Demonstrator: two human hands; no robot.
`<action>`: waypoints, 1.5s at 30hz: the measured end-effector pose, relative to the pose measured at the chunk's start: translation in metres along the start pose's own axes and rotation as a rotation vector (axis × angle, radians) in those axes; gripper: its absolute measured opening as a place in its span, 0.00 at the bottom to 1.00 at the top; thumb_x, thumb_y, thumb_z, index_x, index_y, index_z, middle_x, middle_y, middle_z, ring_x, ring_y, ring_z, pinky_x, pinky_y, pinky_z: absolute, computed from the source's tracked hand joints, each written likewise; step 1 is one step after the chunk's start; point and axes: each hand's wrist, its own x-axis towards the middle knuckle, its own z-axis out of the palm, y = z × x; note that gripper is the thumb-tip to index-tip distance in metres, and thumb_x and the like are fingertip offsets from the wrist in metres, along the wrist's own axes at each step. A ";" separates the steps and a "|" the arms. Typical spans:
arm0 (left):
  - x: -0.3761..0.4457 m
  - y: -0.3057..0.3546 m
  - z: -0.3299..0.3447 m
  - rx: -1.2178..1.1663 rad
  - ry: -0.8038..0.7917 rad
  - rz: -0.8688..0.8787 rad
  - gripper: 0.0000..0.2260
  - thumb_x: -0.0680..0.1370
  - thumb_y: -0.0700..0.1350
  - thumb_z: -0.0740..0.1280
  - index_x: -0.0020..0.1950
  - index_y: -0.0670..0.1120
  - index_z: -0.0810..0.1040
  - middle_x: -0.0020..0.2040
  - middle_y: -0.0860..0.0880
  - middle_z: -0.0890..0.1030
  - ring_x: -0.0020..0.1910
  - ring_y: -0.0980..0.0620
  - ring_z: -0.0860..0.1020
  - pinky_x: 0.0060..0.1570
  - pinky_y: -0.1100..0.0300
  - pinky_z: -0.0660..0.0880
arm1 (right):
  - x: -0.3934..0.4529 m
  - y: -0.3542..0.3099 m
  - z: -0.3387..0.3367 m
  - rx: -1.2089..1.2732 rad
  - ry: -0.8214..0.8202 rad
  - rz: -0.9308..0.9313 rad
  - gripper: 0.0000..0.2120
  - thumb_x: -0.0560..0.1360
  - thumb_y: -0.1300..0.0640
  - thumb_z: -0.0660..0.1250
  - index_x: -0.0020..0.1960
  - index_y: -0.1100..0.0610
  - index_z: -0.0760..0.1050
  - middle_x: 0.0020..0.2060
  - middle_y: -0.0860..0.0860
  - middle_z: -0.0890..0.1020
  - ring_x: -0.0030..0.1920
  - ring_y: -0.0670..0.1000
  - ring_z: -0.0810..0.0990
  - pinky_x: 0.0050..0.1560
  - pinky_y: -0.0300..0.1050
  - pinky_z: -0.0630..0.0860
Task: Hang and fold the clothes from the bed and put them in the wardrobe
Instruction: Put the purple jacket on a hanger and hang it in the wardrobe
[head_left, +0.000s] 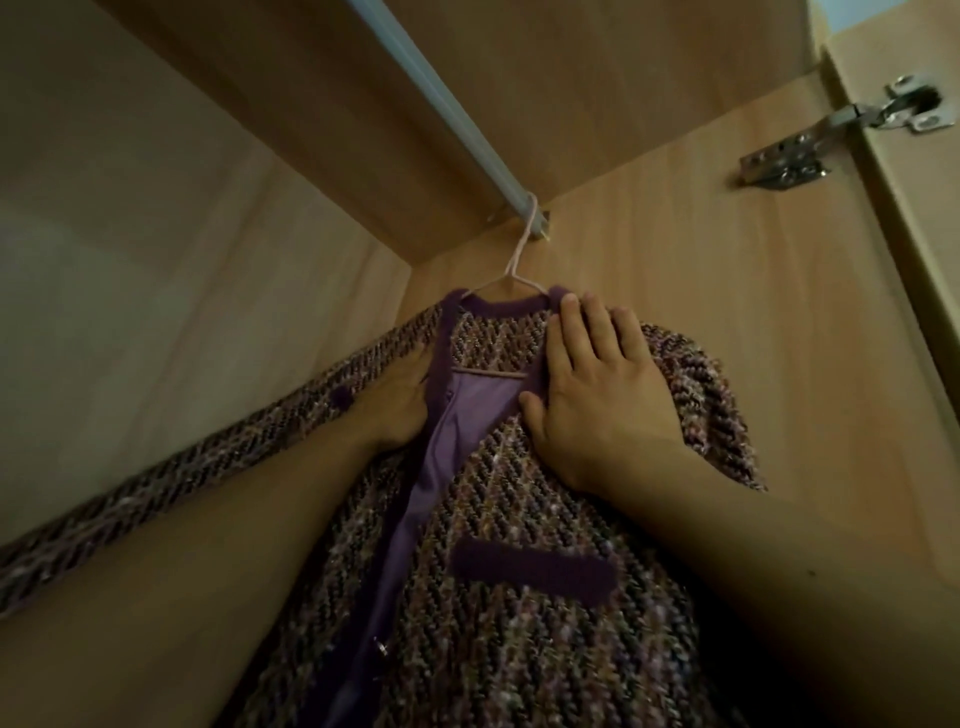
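A purple tweed jacket (519, 509) with dark purple trim and lilac lining hangs inside the wardrobe on a pale pink hanger (519, 254). The hanger's hook is over the grey rail (447, 109), close to the right wall. My right hand (597, 395) lies flat with straight fingers on the jacket's right front panel, just below the collar. My left hand (400, 400) is under the jacket's left front edge, its fingers hidden by the cloth. The jacket's left sleeve (156, 478) stretches down to the lower left.
Wooden wardrobe walls (208, 234) enclose the space at the back and left. The right side panel (727, 338) stands close behind the jacket. A metal door hinge (841, 135) sits at the upper right on the open door's edge.
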 end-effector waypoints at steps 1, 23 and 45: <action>-0.003 -0.003 -0.002 0.008 -0.009 -0.006 0.36 0.76 0.65 0.45 0.81 0.49 0.51 0.81 0.45 0.56 0.79 0.45 0.58 0.78 0.48 0.55 | -0.001 -0.001 0.000 0.004 0.003 0.004 0.37 0.81 0.39 0.41 0.79 0.62 0.39 0.79 0.61 0.41 0.79 0.60 0.37 0.78 0.60 0.38; -0.242 0.010 -0.022 0.460 -0.614 -0.291 0.28 0.85 0.57 0.48 0.82 0.51 0.44 0.82 0.49 0.47 0.80 0.47 0.47 0.78 0.48 0.47 | -0.144 -0.051 -0.024 0.070 -0.299 -0.081 0.48 0.71 0.28 0.45 0.78 0.62 0.59 0.78 0.61 0.59 0.79 0.61 0.54 0.76 0.65 0.50; -0.286 0.120 -0.114 0.219 -0.387 -0.188 0.36 0.76 0.68 0.48 0.80 0.51 0.60 0.80 0.50 0.59 0.78 0.50 0.57 0.77 0.51 0.54 | -0.195 -0.022 -0.146 0.248 -0.387 -0.017 0.37 0.76 0.34 0.46 0.80 0.53 0.53 0.80 0.58 0.51 0.79 0.60 0.46 0.77 0.61 0.43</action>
